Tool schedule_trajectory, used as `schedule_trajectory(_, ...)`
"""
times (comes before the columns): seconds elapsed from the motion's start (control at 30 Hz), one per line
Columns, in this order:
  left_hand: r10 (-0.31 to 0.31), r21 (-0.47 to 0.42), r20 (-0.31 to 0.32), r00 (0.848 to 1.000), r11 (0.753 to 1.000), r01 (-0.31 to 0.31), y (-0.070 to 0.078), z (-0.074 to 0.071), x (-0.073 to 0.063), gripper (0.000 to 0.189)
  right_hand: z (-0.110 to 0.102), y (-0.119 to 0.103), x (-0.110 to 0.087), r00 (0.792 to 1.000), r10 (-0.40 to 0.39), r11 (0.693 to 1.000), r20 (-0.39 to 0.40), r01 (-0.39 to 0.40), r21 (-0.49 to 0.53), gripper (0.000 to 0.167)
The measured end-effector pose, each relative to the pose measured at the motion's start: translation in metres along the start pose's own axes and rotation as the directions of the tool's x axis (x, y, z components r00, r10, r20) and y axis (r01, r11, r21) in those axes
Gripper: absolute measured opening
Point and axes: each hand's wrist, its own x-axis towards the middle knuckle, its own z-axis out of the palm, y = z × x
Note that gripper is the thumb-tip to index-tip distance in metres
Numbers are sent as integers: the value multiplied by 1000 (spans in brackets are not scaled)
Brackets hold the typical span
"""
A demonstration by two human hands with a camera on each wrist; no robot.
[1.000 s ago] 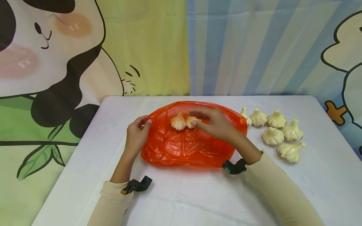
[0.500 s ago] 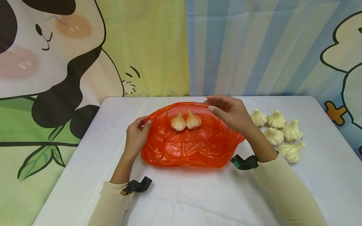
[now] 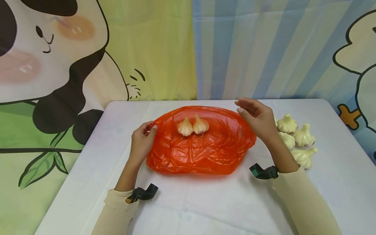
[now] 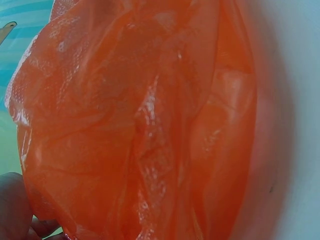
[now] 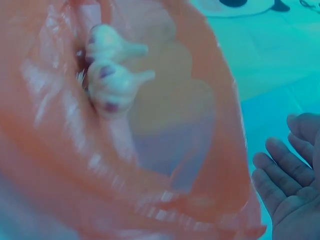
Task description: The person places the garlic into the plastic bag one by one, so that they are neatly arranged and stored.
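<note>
A red plastic bag stands on the table in the head view, its mouth spread wide. Two garlic bulbs lie side by side in it; the right wrist view shows the same pale bulbs against the red film. At the bag's left edge, my left hand pinches the rim between thumb and fingers. My right hand is just beyond the bag's right edge, fingers loosely extended and holding nothing. Its palm and fingers show apart from the bag in the right wrist view.
Several more garlic bulbs sit on the white table at the right, some partly hidden behind the right hand and forearm. A printed cloth hangs behind the table.
My right hand has moved from over the bulbs in the bag out to the right, past the bag's edge, uncovering the second bulb. The left hand keeps its place on the rim.
</note>
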Motion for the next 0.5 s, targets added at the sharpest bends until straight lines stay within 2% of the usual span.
schedule_trajectory(0.17, -11, 4, 3, 1000, 1000, 11, 0, 0, 0, 40, -8, 15, -5, 996, 34, 999, -79, -35, -15, 33)
schedule_trajectory(0.5, -4, 7, 4, 1000, 1000, 4, 0, 0, 0, 40, -13, 28, -13, 969, 175, 980, -177, -188, -60, 38)
